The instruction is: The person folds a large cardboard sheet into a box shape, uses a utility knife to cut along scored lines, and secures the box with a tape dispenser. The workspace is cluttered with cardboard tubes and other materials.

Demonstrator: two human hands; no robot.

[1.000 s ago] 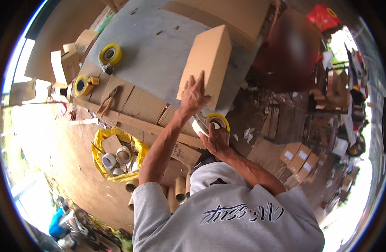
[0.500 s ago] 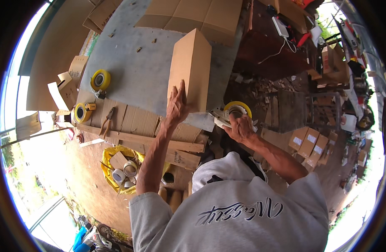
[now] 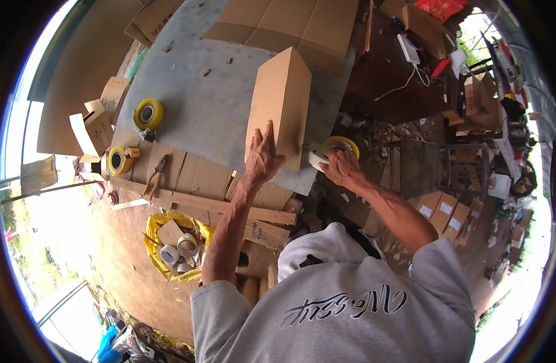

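Note:
A long brown cardboard box point(image 3: 278, 109) lies on the grey tabletop, its length pointing away from me. My left hand point(image 3: 264, 157) rests flat on the box's near left part, fingers stretched out along the cardboard. At the box's near right corner, my right hand point(image 3: 343, 166) is closed around a tape dispenser point(image 3: 318, 158) loaded with a yellow-rimmed roll. The dispenser's front end is close against the box's right side; whether tape touches the cardboard there, I cannot tell.
On the table's left side are two yellow tape rolls in dispensers point(image 3: 148, 114) point(image 3: 117, 161) and pliers point(image 3: 156, 176). Flattened cardboard point(image 3: 278, 27) covers the far end. A yellow sack point(image 3: 154, 242) of used cores sits below, and small boxes point(image 3: 441, 209) stand on the floor at right.
My right hand has moved the tape dispenser a little farther away from me, up along the box's right side. My left hand stays on the box. The whole view has shifted slightly.

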